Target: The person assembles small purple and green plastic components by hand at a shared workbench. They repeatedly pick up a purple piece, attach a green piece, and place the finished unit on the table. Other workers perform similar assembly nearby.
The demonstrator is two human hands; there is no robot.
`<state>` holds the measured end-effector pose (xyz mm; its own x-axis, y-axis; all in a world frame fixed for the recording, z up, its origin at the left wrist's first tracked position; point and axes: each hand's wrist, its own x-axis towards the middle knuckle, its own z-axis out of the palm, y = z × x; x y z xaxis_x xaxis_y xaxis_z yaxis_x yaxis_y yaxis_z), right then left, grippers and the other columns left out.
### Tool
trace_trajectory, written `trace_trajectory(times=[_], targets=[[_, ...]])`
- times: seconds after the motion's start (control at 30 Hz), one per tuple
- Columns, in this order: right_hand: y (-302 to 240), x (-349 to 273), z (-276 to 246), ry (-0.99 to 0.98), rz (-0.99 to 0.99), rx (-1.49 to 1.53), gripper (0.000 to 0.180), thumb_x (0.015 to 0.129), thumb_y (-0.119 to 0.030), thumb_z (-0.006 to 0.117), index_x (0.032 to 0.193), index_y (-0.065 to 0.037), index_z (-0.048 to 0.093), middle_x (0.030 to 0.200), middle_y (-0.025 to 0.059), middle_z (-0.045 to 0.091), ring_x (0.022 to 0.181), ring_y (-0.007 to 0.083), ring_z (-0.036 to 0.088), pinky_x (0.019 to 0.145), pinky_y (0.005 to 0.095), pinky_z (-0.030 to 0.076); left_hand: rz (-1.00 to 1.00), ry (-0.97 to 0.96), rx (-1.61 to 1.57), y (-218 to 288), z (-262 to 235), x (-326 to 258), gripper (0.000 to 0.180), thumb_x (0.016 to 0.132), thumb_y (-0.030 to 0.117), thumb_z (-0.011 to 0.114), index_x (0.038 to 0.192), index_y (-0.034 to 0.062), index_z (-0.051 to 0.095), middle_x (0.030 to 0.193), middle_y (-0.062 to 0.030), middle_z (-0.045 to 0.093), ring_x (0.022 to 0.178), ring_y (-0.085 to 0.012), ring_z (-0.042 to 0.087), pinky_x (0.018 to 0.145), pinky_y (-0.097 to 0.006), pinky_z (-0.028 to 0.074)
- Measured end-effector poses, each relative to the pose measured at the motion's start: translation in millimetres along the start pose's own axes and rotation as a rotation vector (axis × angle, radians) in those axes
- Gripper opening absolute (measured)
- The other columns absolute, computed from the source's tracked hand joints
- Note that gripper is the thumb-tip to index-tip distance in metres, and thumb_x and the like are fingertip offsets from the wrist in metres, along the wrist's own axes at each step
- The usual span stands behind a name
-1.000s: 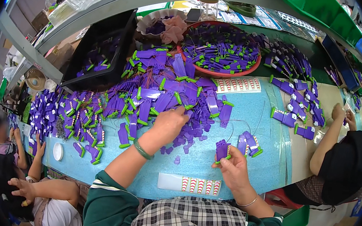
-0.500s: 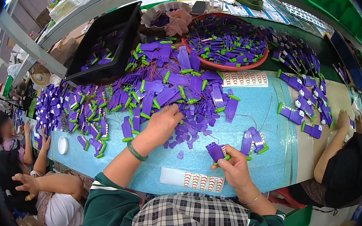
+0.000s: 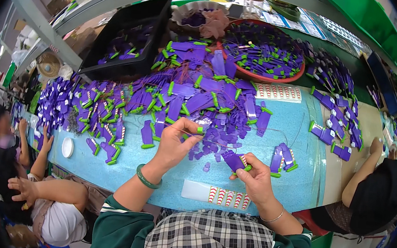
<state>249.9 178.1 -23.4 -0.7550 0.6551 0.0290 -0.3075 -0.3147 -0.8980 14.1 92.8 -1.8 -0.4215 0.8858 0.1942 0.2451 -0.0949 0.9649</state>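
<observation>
Intently paired above a light-blue worktable (image 3: 292, 194), a person's two hands work near a heap of purple, green-tipped pieces (image 3: 182, 91). The right hand (image 3: 256, 177) pinches a purple strap (image 3: 232, 160) with a green end between thumb and fingers; the left hand (image 3: 176, 143), its fingertips drawn together, grips a green-ended piece (image 3: 200, 130). A striped sticker sheet (image 3: 215, 195) lies on the near side, while a red basin (image 3: 267, 79) of similar parts stands at the far side.
</observation>
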Motion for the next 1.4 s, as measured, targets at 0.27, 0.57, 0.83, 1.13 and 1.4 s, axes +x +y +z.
trace_trajectory(times=[0.27,0.57,0.83,1.13,1.4], targets=[[-5,18,36,-0.008,-0.054,-0.393,0.037,0.081,0.01,0.062,0.115,-0.004,0.063,0.098,0.0056,0.053,0.082,0.013,0.059,0.072,0.0278,0.059,-0.203,-0.019,-0.51,16,10,-45,0.028,0.082,-0.01,0.063,0.108,0.0001,0.058,0.098,-0.0039,0.061,0.092,-0.0129,0.061,0.085,-0.027,0.051],[-7,13,44,-0.084,-0.351,-0.957,0.045,0.071,0.007,0.069,0.111,-0.014,0.07,0.067,0.0045,0.05,0.062,0.0154,0.055,0.054,0.0282,0.043,-0.298,0.097,-0.664,-3,7,-71,0.017,0.085,-0.006,0.061,0.102,-0.0022,0.064,0.102,-0.0078,0.062,0.092,-0.0166,0.064,0.08,-0.03,0.055],[-19,15,27,-0.479,0.174,-0.787,0.041,0.071,0.004,0.074,0.11,-0.006,0.069,0.082,0.0063,0.064,0.068,0.0127,0.057,0.06,0.0272,0.046,-0.378,-0.242,-0.337,-4,21,-99,0.015,0.084,0.0,0.067,0.099,-0.0011,0.066,0.094,-0.004,0.064,0.086,-0.0108,0.062,0.078,-0.026,0.052],[-12,19,38,-0.493,-0.142,-0.719,0.029,0.077,-0.003,0.072,0.105,-0.004,0.066,0.087,0.0071,0.068,0.075,0.0171,0.067,0.068,0.0285,0.053,-0.311,-0.232,-0.594,14,1,-86,0.019,0.084,0.004,0.068,0.102,0.0012,0.063,0.108,-0.0032,0.058,0.097,-0.0132,0.058,0.087,-0.03,0.047],[-22,41,51,-0.64,-0.371,-1.034,0.015,0.078,-0.016,0.071,0.075,-0.006,0.06,0.07,0.0067,0.057,0.065,0.026,0.059,0.054,0.0357,0.048,-0.022,-0.357,-0.042,33,-23,-81,0.01,0.079,0.003,0.067,0.088,0.0014,0.066,0.095,-0.0058,0.062,0.08,-0.0169,0.059,0.071,-0.031,0.047]])
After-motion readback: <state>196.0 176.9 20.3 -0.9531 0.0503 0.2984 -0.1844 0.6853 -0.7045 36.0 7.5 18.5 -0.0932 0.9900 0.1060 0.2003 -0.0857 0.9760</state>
